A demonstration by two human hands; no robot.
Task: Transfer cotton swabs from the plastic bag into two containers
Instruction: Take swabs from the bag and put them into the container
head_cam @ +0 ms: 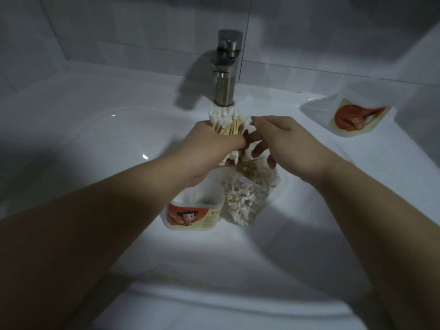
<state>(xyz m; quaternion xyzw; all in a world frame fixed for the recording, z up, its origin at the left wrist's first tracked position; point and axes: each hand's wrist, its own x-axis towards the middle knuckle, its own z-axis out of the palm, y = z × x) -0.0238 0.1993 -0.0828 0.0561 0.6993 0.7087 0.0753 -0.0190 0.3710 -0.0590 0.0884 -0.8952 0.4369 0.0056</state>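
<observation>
My left hand point(209, 141) grips a thick bundle of cotton swabs point(228, 122) with wooden sticks, held over the sink below the faucet. My right hand point(283, 141) reaches in from the right, and its fingers touch the bundle's right side. Beneath both hands the clear plastic bag point(247, 194) lies in the basin with many swabs inside. A white container point(195, 215) with a red cartoon label stands in the basin left of the bag. A second container point(352, 115) with the same kind of label sits on the sink's right ledge.
A white ceramic sink point(95, 144) fills the view, with a steel faucet point(226, 67) at the back centre. White wall tiles rise behind it. The lighting is dim, with dark shadow on the left.
</observation>
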